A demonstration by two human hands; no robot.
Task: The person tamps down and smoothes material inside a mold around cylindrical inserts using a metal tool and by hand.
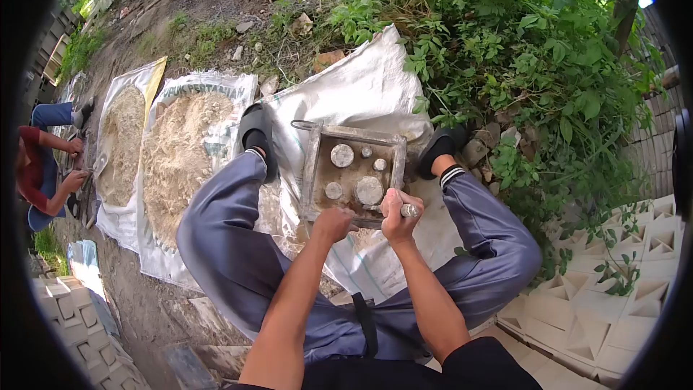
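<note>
A square mold frame [313,166] lies on a white sack between my feet. Several round discs of different sizes stand inside it, the largest disc [369,191] near its lower right. My left hand [334,224] is closed at the frame's near edge; what it holds, if anything, is hidden. Beside the near right corner, my right hand [399,218] is wrapped round a tool with a rounded grey handle [410,210], its other end reaching toward the largest disc.
Two sacks with piles of pale powder [184,152] lie at the left. Another person [43,162] sits at the far left. Green plants [520,50] grow at the upper right. Pale patterned blocks [585,303] are stacked at the lower right, others [83,332] at the lower left.
</note>
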